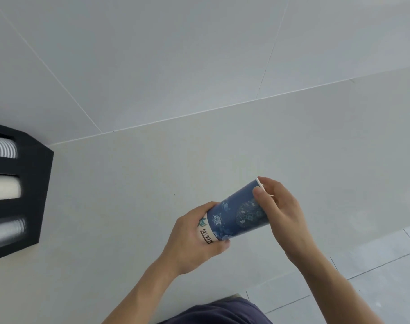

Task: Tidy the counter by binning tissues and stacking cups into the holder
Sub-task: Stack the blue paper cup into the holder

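A blue paper cup (236,210) with pale floral print lies on its side in the air above the counter, held between both hands. My left hand (192,237) grips its narrow base end, where a white band with dark lettering shows. My right hand (281,206) pinches the white rim at the open end. At the left edge stands the black cup holder (35,183), with three slots: a blue-striped stack (5,148), a white stack (5,188) and a grey stack (7,232). No tissues are in view.
The pale counter (129,206) runs from the holder to the front edge at the lower right. A tiled wall (175,54) rises behind it. Grey floor tiles (374,277) show at the lower right, and my dark trousers (222,312) at the bottom.
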